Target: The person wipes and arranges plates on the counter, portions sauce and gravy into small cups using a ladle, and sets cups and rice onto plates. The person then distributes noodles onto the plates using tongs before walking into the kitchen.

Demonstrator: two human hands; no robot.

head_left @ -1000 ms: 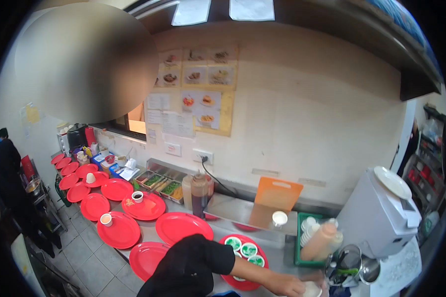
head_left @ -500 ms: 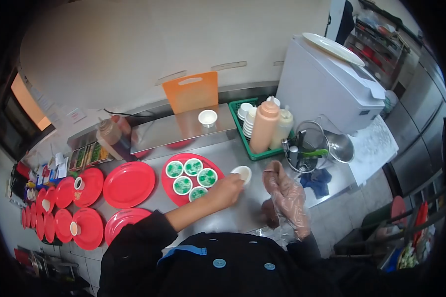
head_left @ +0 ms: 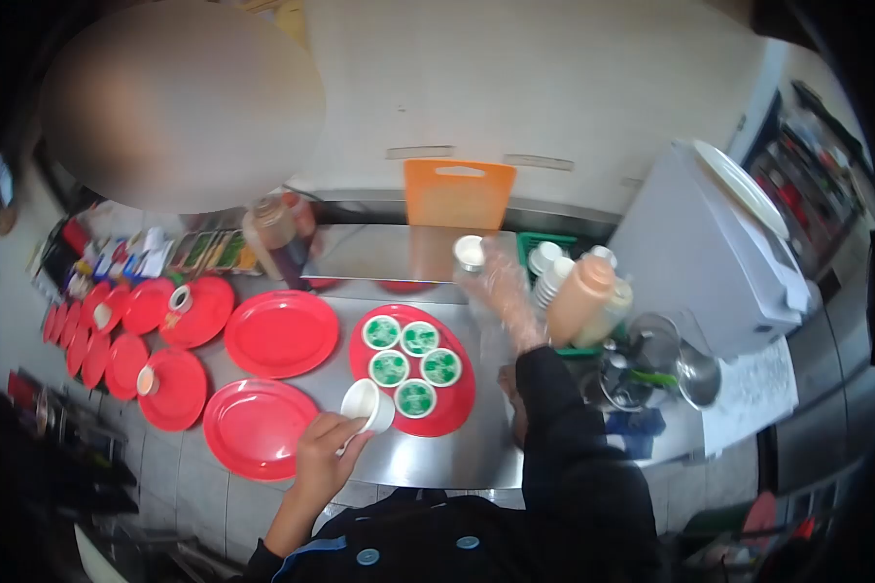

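My left hand pinches a white cup in front of the red oval plate; a second rim seems to show, but I cannot tell whether cups are nested. On that plate stand several white cups with green contents. My right hand, in a clear plastic glove and slightly blurred, reaches to the steel shelf with its fingers around the side of another white cup. The green basket right of it holds stacked white cups and an orange sauce bottle.
Red plates cover the left of the counter, some bearing small cups. Dark sauce bottles stand behind them. An orange cutting board leans on the wall. At right are steel bowls, a dark cloth and a white appliance.
My left hand has moved left and toward me with its white cup. My gloved right hand has gone from the counter's front up to the cup on the shelf. The camera view has turned left.
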